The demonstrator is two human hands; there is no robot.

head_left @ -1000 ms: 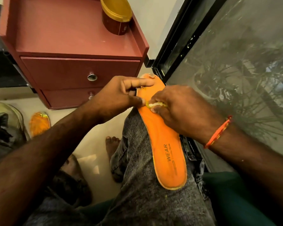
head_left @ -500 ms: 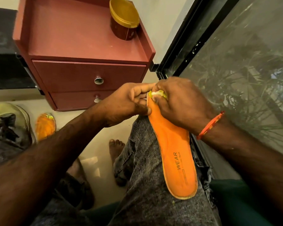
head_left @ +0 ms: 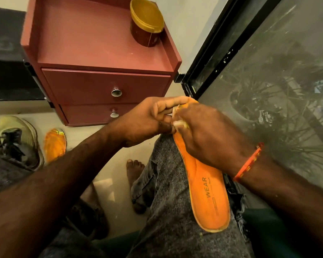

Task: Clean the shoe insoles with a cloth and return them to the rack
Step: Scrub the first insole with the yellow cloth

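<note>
An orange insole (head_left: 207, 187) marked WEAR lies along my right thigh, heel end toward me. My left hand (head_left: 147, 121) pinches its toe end between thumb and fingers. My right hand (head_left: 211, 138) rests on the front half of the insole and grips a small pale yellow cloth (head_left: 180, 123), of which only a scrap shows between the two hands. A second orange insole (head_left: 54, 143) lies on the floor at the left, beside a pale green shoe (head_left: 19, 136).
A red two-drawer cabinet (head_left: 101, 86) stands ahead with a yellow-lidded jar (head_left: 146, 23) on top. A black-framed glass pane (head_left: 268, 81) runs along the right. My bare foot (head_left: 134, 172) rests on the cream floor (head_left: 110, 192) below the hands.
My right hand with the cloth slid up the insole to the toe end, then came slightly back down. My left hand kept its hold on the toe end.
</note>
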